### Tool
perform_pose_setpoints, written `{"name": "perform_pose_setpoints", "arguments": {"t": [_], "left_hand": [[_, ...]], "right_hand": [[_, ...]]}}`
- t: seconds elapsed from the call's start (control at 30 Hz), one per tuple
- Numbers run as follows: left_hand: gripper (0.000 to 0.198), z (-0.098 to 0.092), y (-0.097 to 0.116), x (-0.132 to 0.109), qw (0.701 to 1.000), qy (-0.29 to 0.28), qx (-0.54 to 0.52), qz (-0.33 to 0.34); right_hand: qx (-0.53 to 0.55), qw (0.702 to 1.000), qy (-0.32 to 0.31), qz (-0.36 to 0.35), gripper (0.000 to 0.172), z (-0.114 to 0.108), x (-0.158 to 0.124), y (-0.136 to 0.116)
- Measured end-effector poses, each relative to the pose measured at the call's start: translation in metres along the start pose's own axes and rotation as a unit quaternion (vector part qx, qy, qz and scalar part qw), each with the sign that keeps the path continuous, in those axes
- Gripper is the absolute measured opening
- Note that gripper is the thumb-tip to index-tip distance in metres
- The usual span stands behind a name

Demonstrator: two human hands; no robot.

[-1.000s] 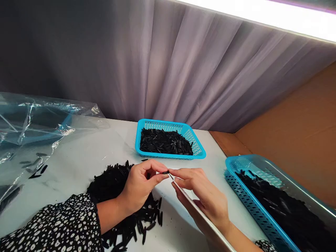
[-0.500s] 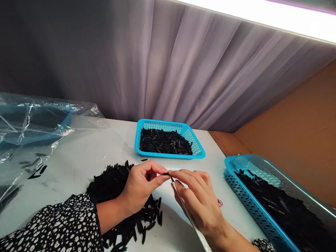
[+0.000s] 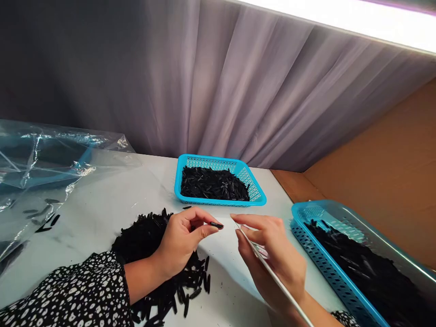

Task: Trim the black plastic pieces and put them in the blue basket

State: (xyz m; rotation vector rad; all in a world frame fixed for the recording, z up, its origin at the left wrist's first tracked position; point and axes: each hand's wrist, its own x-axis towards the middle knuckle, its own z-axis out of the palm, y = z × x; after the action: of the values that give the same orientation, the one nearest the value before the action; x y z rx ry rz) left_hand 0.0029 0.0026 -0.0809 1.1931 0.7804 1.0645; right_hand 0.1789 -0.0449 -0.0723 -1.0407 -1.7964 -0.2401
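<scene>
My left hand (image 3: 185, 238) pinches one small, narrow black piece (image 3: 217, 225) between thumb and fingertips, so it juts out to the right. Below and behind that hand lies a heap of similar black pieces (image 3: 143, 234) on the white table. My right hand (image 3: 272, 254) is closed round a long, thin white tool (image 3: 272, 272), its fine end up by the fingertips. I cannot make out what kind of tool it is. A gap separates the tool from the black piece.
A blue perforated basket (image 3: 220, 201) with black pieces stands at the back. Another blue basket (image 3: 340, 277), also holding black pieces, is at the right beside a brown panel (image 3: 384, 181). Clear plastic sheeting (image 3: 51, 168) covers the left side. A grey curtain (image 3: 221, 91) hangs behind.
My right hand has drawn away to the right with the white tool, off the black piece. My left hand stays nearly in place, and more of the piece shows.
</scene>
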Motion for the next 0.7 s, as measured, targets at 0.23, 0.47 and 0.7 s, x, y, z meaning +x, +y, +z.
{"name": "perform_pose_setpoints", "arguments": {"t": [0.23,0.47,0.7], "left_hand": [[0.015,0.001,0.001,0.004,0.999,0.011,-0.034,-0.02],[0.012,0.001,0.003,0.001,1.0,0.008,-0.019,-0.016],[0.016,0.001,0.001,0.001,1.0,0.009,0.003,-0.008]], "right_hand": [[0.07,0.997,0.001,-0.026,0.017,0.004,-0.001,-0.007],[0.066,0.997,0.016,-0.042,0.015,0.014,-0.006,-0.006],[0.05,0.997,-0.001,-0.061,0.014,0.01,-0.005,-0.006]]}}
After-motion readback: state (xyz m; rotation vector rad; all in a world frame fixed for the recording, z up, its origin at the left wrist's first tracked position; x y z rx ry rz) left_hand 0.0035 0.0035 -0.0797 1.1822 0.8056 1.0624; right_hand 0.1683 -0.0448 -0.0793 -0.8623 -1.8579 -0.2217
